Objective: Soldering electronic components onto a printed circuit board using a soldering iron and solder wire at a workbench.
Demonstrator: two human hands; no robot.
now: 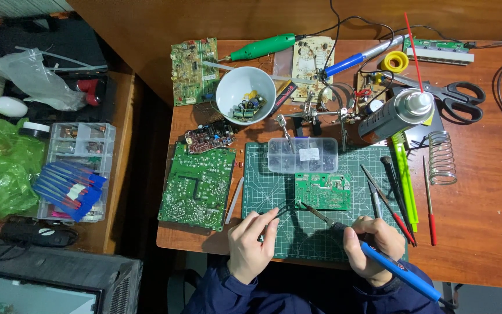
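Head view: left hand (pixel 251 244) pinching tweezers (pixel 282 213); right hand (pixel 373 247) gripping blue soldering iron (pixel 390 264); both tips touching the small green circuit board (pixel 323 191)
Place: board on green cutting mat (pixel 268 174), near counter (pixel 483 227) front edge

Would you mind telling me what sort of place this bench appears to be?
Most likely an electronics repair bench: the right hand holds a soldering iron to a small green circuit board on a cutting mat, with other circuit boards lying around.
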